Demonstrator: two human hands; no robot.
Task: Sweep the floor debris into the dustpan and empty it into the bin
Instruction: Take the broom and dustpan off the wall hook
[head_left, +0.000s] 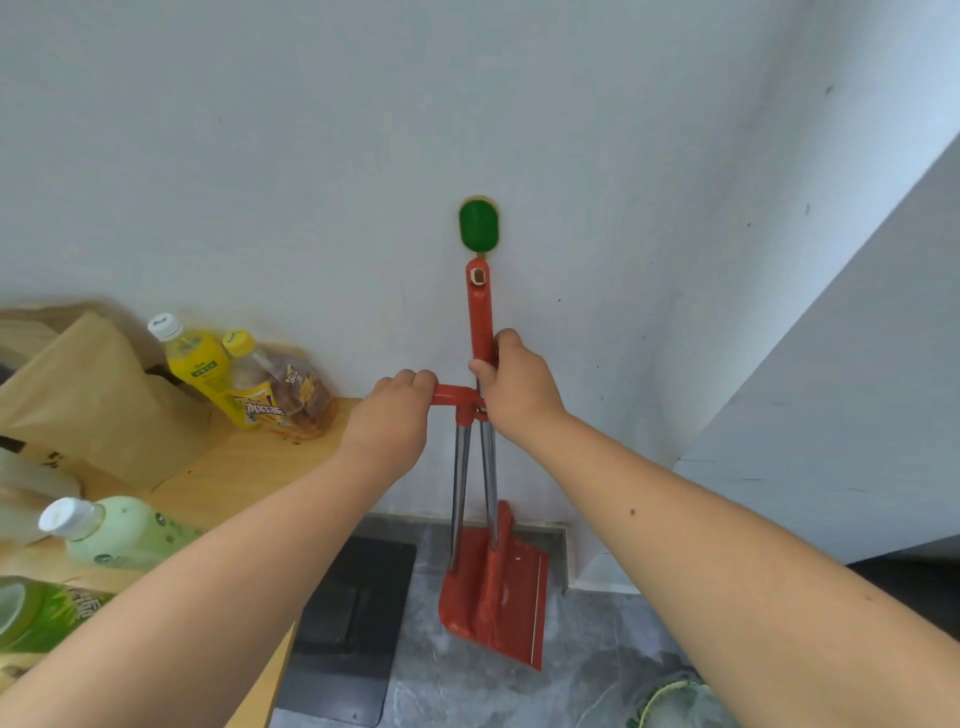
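While both bare arms reach toward the white wall, the left hand (395, 410) has its grip closed on the short red crossbar handle (451, 395) of the red plastic dustpan (493, 587); the right hand (517, 384) has its grip closed around the upright red broom handle (480, 312) just beside it; two metal shafts run down to the dustpan, which stands upright at the wall's foot over the grey marbled floor (467, 686); a green oval wall hook (478, 224) sits above the handle; drink bottles rest on the wooden desk (249, 462) at left.

head view | worn, looks forward and down | close to wall (311, 156) | single view
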